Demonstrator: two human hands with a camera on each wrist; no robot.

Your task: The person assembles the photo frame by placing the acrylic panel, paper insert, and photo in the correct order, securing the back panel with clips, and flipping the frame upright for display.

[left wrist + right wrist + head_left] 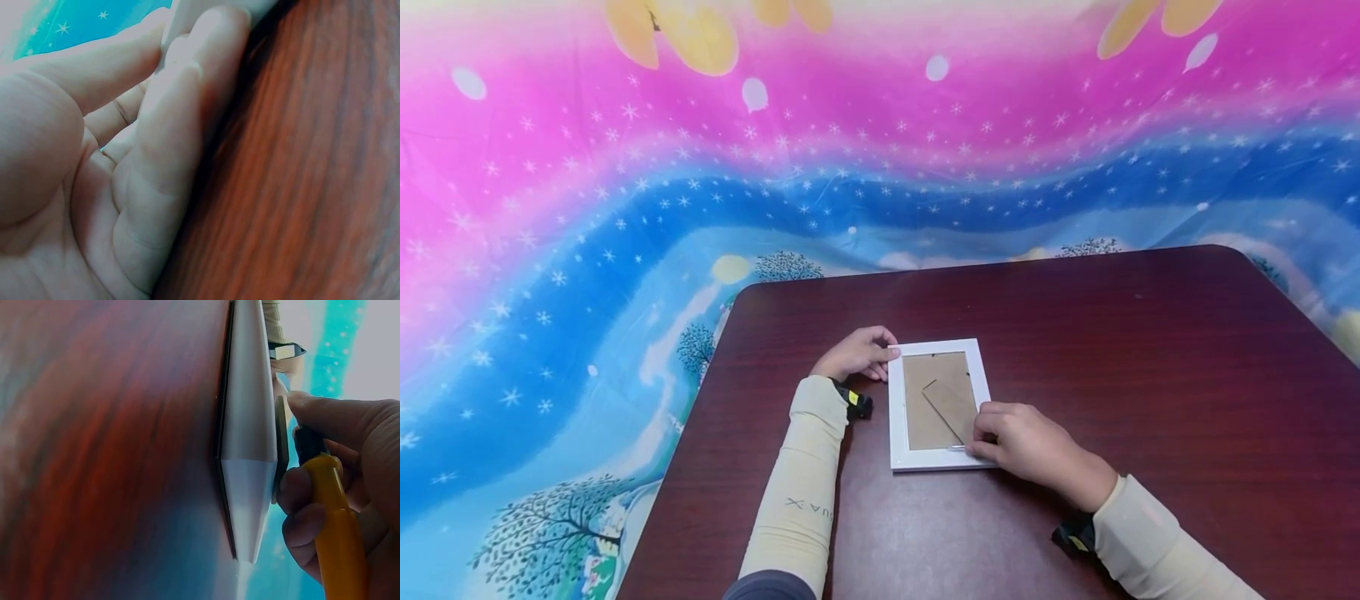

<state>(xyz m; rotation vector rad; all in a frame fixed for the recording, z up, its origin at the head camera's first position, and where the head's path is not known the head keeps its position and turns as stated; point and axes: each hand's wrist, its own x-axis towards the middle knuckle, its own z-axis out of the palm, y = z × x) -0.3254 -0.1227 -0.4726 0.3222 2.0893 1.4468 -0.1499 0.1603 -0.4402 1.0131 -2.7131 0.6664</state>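
Observation:
A white picture frame (898,408) lies face down on the table, its brown backing board (928,367) showing with a cut stand flap (955,402). At the frame's far left corner my left hand (861,354) pinches the edge, thumb on top and fingers against the side. My right hand (1037,442) is at the near right corner. It grips a screwdriver (340,537) with a yellow handle and black collar. The metal tip (957,448) lies at the backing's lower edge; in the right wrist view the fingers partly cover the shaft.
The dark red wooden table (1112,333) stretches around the frame. Behind it hangs a pink and blue patterned cloth (850,125). Small dark tabs (967,374) show along the backing's edge. Black camera bands sit on both wrists.

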